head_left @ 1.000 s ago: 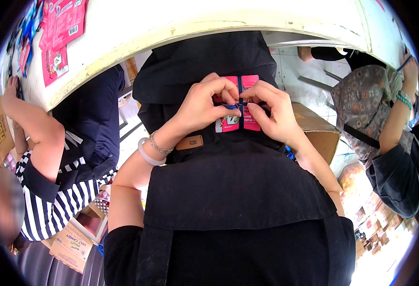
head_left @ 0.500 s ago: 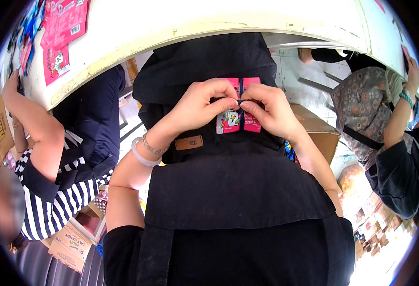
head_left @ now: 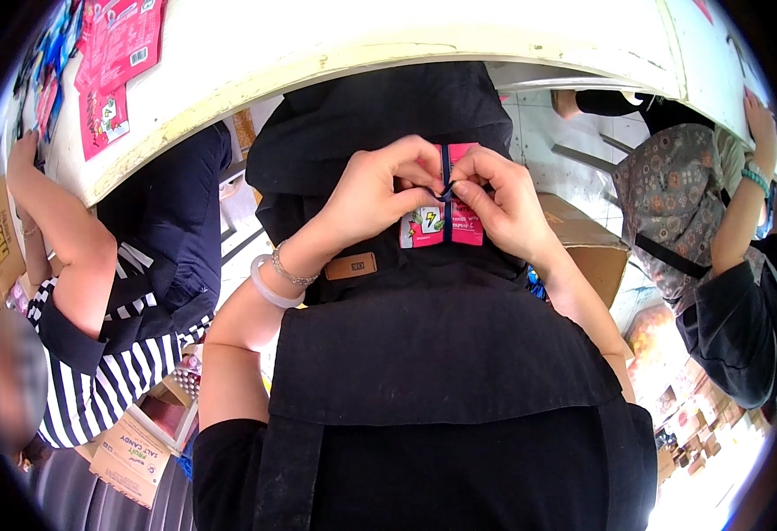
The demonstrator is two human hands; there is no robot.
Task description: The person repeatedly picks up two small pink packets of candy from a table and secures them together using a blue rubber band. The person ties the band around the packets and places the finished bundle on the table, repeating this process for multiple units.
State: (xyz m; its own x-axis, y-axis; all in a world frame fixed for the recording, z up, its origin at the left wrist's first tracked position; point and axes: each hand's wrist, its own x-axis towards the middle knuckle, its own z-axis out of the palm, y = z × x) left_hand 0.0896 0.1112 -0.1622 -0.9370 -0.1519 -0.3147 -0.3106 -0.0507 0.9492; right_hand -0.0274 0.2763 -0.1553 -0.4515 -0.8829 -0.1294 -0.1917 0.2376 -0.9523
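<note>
On my lap, over the black apron (head_left: pixel 450 363), lies a flat pink packet (head_left: pixel 468 233) with a white picture panel. A narrow dark ribbon (head_left: pixel 447 228) runs lengthwise down the middle of it. Above the packet, my left hand (head_left: pixel 387 184) pinches one part of the ribbon between thumb and fingers. My right hand (head_left: pixel 502 202) pinches another part just beside it, with the fingertips of both hands almost meeting. A small crossing or loop of ribbon shows between the thumbs; its exact form is too small to make out. My fingers hide the packet's centre.
A white table (head_left: pixel 362 35) curves across ahead, with pink packets (head_left: pixel 127 53) at its left. One person in stripes (head_left: pixel 114 380) sits at left; another in a patterned apron (head_left: pixel 676 203) is at right. A cardboard box (head_left: pixel 592 257) stands beside my right forearm.
My hands have shifted slightly, and the fingers have curled around the ribbon, whose crossing between the thumbs is now more visible. The packet stays nearly in place.
</note>
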